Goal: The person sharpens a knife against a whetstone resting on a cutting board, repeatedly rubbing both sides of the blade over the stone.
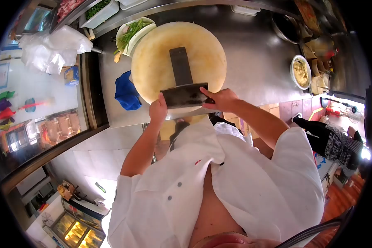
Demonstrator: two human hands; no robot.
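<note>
A wide dark cleaver (pixel 182 96) lies across the near part of a round, thick cutting board (pixel 153 53). My right hand (pixel 221 100) is closed around the cleaver's handle, with a finger along the blade. At the blade's other end, my left hand (pixel 158 109) holds its corner between thumb and fingers. Under the blade a dark rectangular block (pixel 180 66), perhaps a sharpening stone, reaches away over the board. The cleaver hides its near end.
A blue cloth (pixel 127 91) lies left of the board, and a white bowl with greens (pixel 133 35) stands behind it. A bowl of pale food (pixel 300 72) is at the right. Another person (pixel 332 140) stands far right. Shelving (pixel 177 5) crosses the back.
</note>
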